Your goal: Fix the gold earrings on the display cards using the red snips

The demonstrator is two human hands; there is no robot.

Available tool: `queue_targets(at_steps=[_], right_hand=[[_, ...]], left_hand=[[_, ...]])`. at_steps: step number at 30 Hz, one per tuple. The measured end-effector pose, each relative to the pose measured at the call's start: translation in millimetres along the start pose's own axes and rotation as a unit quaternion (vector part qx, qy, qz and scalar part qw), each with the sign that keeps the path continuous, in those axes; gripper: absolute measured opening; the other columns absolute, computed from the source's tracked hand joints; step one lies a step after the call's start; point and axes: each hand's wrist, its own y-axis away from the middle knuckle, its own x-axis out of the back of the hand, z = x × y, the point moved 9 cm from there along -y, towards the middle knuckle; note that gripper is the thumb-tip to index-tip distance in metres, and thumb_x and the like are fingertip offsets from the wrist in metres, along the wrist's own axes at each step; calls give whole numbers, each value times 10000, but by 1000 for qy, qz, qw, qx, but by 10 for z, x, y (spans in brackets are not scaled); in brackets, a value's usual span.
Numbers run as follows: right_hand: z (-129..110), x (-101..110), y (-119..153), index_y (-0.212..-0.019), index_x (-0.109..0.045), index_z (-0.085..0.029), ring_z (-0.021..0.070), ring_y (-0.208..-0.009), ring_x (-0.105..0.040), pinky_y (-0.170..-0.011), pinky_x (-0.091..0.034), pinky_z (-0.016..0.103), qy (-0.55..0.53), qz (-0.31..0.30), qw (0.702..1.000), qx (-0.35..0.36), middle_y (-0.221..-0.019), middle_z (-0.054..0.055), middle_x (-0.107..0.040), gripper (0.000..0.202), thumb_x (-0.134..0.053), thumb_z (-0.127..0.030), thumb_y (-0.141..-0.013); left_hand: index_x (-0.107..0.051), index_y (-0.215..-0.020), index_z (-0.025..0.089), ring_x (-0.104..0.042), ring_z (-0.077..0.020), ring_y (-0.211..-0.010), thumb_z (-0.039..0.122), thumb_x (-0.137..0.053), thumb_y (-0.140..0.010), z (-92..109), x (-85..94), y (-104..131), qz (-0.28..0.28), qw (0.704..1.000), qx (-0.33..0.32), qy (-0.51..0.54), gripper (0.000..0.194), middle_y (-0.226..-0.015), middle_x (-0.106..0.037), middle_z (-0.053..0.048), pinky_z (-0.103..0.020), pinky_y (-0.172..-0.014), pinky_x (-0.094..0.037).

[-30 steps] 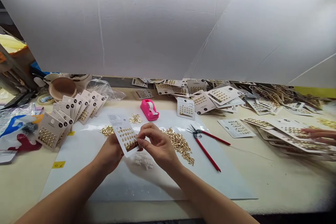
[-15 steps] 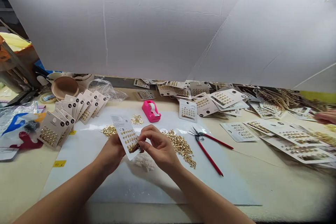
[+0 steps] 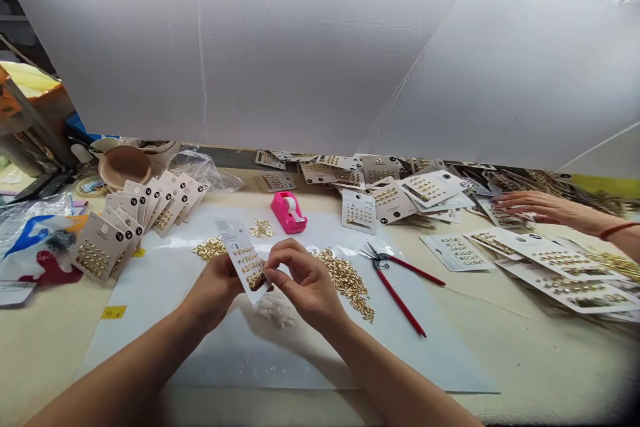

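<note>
My left hand holds a white earring card by its lower left edge, tilted up over a white sheet. Rows of gold earrings fill the card. My right hand pinches at the card's lower right corner with thumb and fingertips, touching the earrings there. A pile of loose gold earrings lies just right of my right hand. Smaller gold heaps sit behind the card. A small white heap of backings lies under my hands.
A pink tape dispenser and red-handled snips lie nearby. Filled cards are fanned at the left and heaped along the back right. Another person's hand rests on cards at the right. A white board walls the back.
The card has turned more edge-on in my left hand while my right fingers keep working its lower corner. The other person's hand has moved in from the right edge onto the cards.
</note>
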Motion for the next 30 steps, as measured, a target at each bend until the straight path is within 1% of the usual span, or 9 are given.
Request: queue_targets(at_steps=[6, 11, 14, 17, 23, 27, 30], right_hand=[[4, -18, 4, -746, -631, -222, 150, -721, -531, -557, -513, 273, 32, -6, 999, 4, -800, 20, -503, 43, -623, -225, -788], [-4, -5, 5, -762, -629, -224, 143, -720, -524, -558, -510, 268, 8, -2, 1000, 10, -796, 15, -500, 39, -617, -217, -798], [1, -9, 3, -753, -625, -216, 141, -703, -527, -553, -505, 271, 10, -3, 1000, 8, -794, 15, -499, 46, -620, -219, -798], [-13, -10, 6, -743, -621, -212, 143, -708, -530, -582, -497, 280, 26, -3, 1000, 14, -788, 15, -504, 58, -618, -212, -801], [-46, -10, 13, -758, -624, -222, 149, -749, -532, -645, -471, 287, 58, -10, 998, 34, -798, 14, -520, 78, -604, -157, -796], [-65, -8, 9, -765, -633, -222, 157, -760, -541, -676, -463, 302, 81, -9, 996, 45, -796, 17, -537, 82, -609, -145, -784], [-61, -7, 5, -755, -640, -218, 161, -752, -548, -680, -462, 309, 91, -11, 995, 44, -789, 20, -546, 69, -626, -152, -769]], left_hand=[[-736, -860, 172, -652, -241, -869, 167, -761, -634, 29, -20, 10, -4, 1000, -5, -18, 228, -835, -732, -60, -332, -781, -497], [-735, -884, 176, -653, -235, -849, 196, -753, -652, 9, 3, -8, -7, 1000, 2, -9, 233, -836, -731, -60, -327, -767, -494], [-729, -904, 177, -650, -230, -846, 185, -761, -641, 8, 13, -11, -4, 1000, 2, -14, 265, -831, -730, -55, -327, -774, -488], [-725, -920, 177, -646, -225, -854, 168, -768, -628, 8, 14, -5, -4, 1000, 2, -20, 295, -828, -727, -50, -328, -787, -480], [-724, -918, 184, -645, -217, -848, 162, -759, -641, -38, 49, -12, -2, 1000, 1, -7, 280, -819, -726, -44, -329, -796, -474], [-728, -900, 192, -650, -212, -825, 158, -769, -624, -64, 64, -24, 5, 1000, 7, 2, 282, -785, -725, -39, -326, -780, -478], [-734, -873, 191, -650, -212, -816, 155, -781, -603, -49, 49, -23, 4, 1000, 4, -4, 277, -768, -723, -36, -316, -759, -480]])
